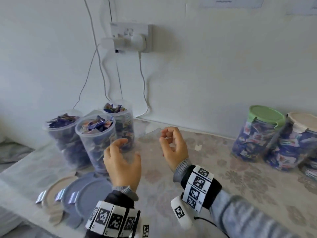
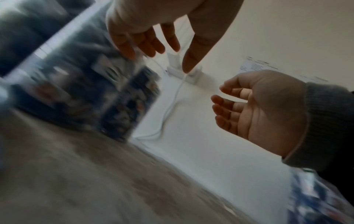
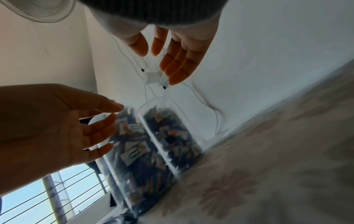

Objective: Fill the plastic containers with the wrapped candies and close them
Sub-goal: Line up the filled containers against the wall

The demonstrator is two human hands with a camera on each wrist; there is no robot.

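Three lidless clear containers full of wrapped candies stand at the left: the front container (image 1: 96, 141), one to its left (image 1: 63, 136) and one behind it (image 1: 121, 124). My left hand (image 1: 127, 150) hovers with fingers spread just right of the front container; I cannot tell whether it touches. My right hand (image 1: 167, 140) hangs in the air beside it, loosely curled and holding nothing. The left wrist view shows the left hand (image 2: 166, 60) spread by the blurred containers (image 2: 76, 94). The right wrist view shows the right hand (image 3: 157, 63) empty above two containers (image 3: 138, 151).
Loose lids lie at the front left: a beige lid (image 1: 54, 189) and blue-grey lids (image 1: 92, 194). Two closed filled containers stand at the right, one with a green lid (image 1: 265, 115), one with a cream lid (image 1: 303, 122). Cables (image 1: 143, 79) hang from a wall socket behind.
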